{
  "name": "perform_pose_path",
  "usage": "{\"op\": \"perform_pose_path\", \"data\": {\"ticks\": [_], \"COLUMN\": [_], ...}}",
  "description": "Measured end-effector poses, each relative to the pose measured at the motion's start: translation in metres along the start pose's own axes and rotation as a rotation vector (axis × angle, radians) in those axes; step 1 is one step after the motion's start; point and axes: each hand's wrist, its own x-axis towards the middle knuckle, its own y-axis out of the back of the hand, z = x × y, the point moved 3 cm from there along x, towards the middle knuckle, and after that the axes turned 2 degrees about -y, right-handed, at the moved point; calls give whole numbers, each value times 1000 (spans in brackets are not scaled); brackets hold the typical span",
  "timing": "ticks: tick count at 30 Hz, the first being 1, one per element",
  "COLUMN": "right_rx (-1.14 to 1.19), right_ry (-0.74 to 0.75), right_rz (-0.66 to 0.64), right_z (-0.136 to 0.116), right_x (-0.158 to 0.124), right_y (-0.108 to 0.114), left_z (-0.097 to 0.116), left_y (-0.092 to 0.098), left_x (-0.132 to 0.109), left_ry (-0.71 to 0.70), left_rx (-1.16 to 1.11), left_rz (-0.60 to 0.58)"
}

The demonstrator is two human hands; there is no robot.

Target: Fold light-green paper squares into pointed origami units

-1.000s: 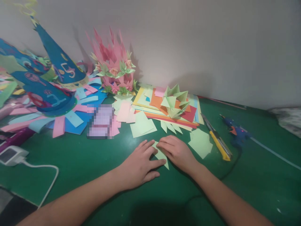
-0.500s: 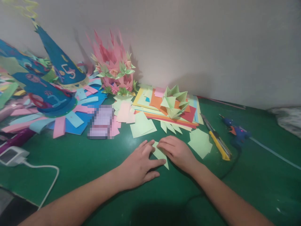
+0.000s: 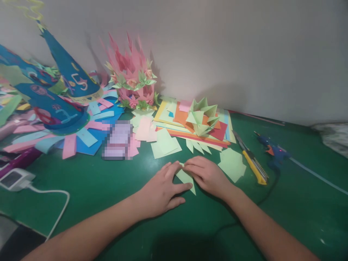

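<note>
On the green tabletop lies a small light-green piece of paper point(image 3: 186, 177), folded to a pointed triangle-like shape. My left hand point(image 3: 164, 186) rests on its left side, fingers spread, one fingertip near the upper corner and another lying across the lower part. From the right, my right hand point(image 3: 208, 175) has its fingers bunched together on the paper's upper edge; the fingertips partly cover it. Just beyond the hands are loose light-green paper squares point(image 3: 165, 144), folded green paper leaves point(image 3: 198, 146) and more green sheets point(image 3: 232, 165).
A yellow utility knife point(image 3: 254, 165) and a blue glue gun point(image 3: 273, 148) lie at the right. A stack of coloured paper point(image 3: 165, 114) holds a folded green paper piece point(image 3: 202, 117). At the left stand a pink paper crown point(image 3: 130, 65), blue cone hats point(image 3: 70, 69) and a white-cabled device point(image 3: 15, 179).
My right fingertips have shifted very slightly along the paper's upper edge. My left hand and the paper stay almost where they were.
</note>
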Motion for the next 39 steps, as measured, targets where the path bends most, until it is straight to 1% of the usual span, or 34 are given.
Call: {"op": "perform_pose_path", "data": {"ticks": [6,11,15,18,21,23,26,30,33,39], "right_rx": [-63,-96,-105,-111,-134,-143,-122,-73,-69,-60], "right_ry": [-50,-40,-18,-7,-15,-24,-71,-197,-239,-245], "right_rz": [59,17,-2,34,83,92,109,175,144,108], "right_z": [3,2,2,2,2,2,4,7,6,1], "right_x": [-2,-2,-2,-2,-2,-2,-2,-3,-3,0], "right_y": [0,2,3,5,9,10,9,7,5,2], "left_z": [-1,-2,-2,-2,-2,-2,-3,-3,-2,-1], "left_y": [-1,-5,-4,-3,-3,-3,-4,-4,-2,-1], "left_x": [1,-1,-1,0,0,0,0,-1,-1,0], "left_ry": [-6,-11,-11,-9,-8,-8,-9,-23,-27,-31], "left_rx": [8,5,17,20,22,27,23,18,16,21], "left_rz": [19,42,28,14,22,25,31,45,43,32]}}
